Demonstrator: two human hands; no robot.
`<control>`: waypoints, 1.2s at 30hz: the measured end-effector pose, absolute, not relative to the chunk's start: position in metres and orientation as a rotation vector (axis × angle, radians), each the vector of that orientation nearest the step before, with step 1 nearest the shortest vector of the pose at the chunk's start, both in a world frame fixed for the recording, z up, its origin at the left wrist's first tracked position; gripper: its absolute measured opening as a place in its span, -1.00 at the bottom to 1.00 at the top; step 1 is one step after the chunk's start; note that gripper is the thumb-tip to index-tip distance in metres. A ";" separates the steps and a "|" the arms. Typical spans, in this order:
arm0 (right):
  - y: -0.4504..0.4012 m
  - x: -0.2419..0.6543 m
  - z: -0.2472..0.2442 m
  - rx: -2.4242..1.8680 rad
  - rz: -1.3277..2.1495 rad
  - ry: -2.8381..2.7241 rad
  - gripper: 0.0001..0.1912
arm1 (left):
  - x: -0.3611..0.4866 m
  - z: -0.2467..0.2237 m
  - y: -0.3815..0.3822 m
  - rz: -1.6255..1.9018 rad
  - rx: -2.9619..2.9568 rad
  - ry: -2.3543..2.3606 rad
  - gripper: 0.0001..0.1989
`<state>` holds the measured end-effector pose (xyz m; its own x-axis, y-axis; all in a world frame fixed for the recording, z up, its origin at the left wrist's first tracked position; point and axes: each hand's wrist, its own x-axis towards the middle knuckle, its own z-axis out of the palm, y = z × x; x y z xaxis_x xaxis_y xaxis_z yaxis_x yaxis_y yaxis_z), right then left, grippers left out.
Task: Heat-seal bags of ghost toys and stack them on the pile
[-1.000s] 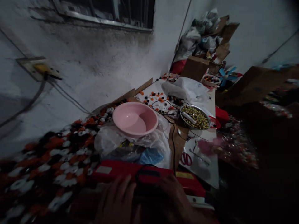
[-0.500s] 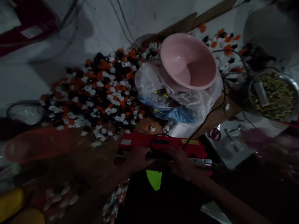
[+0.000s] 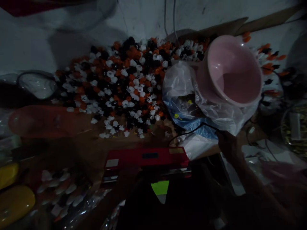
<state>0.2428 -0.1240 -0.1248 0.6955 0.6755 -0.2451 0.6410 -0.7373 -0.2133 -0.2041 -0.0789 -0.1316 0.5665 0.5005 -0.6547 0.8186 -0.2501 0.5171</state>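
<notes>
A long red machine (image 3: 130, 155), looking like a bag sealer, stands at the table's front edge, with a dark display and pale labels on top. My left hand (image 3: 130, 175) is at its front, in deep shadow; its fingers cannot be made out. Out to the right, my right hand (image 3: 229, 145) is closed around a black cable (image 3: 189, 131) that loops up from behind the machine. This hand is beside the clear and blue plastic bag (image 3: 179, 84), below the pink basin (image 3: 236, 68). A bright green patch (image 3: 160, 187) shows just below the machine.
A big heap of small white, black and orange figures (image 3: 124, 83) covers the table's back. At left lie an orange plastic scoop-like piece (image 3: 45, 121) and yellow objects (image 3: 18, 204). A bowl of small greenish pieces (image 3: 301, 127) stands far right.
My right hand has left the red machine and moved right, drawing the black cable along. The left hand remains at the machine. The view has shifted left.
</notes>
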 end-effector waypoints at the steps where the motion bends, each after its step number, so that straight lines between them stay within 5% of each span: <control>1: -0.118 0.246 -0.134 -2.854 0.467 -1.113 -0.62 | -0.214 -0.134 -0.083 -0.436 1.903 1.100 -0.76; 5: -0.094 0.224 -0.157 -2.995 0.164 -1.471 -0.62 | -0.246 -0.147 -0.091 -0.372 1.865 1.218 -0.67; 8: -0.085 0.171 -0.155 -2.675 -0.076 -1.892 -0.54 | -0.258 -0.160 -0.087 -0.322 1.842 1.253 -0.68; 12: -0.102 0.069 -0.168 -1.643 0.867 -2.298 -0.61 | -0.265 -0.180 -0.073 -0.257 1.855 1.196 -0.68; 15: -0.127 0.018 -0.200 -1.520 1.090 -2.415 -0.33 | -0.270 -0.198 -0.066 -0.219 1.900 1.128 -0.71; 20: -0.153 0.023 -0.237 -1.787 0.945 -2.530 -0.60 | -0.284 -0.233 -0.071 -0.189 1.913 1.105 -0.74; 36: -0.240 -0.021 -0.274 -2.017 1.142 -2.508 -0.72 | -0.297 -0.267 -0.141 -0.395 1.840 1.226 -0.73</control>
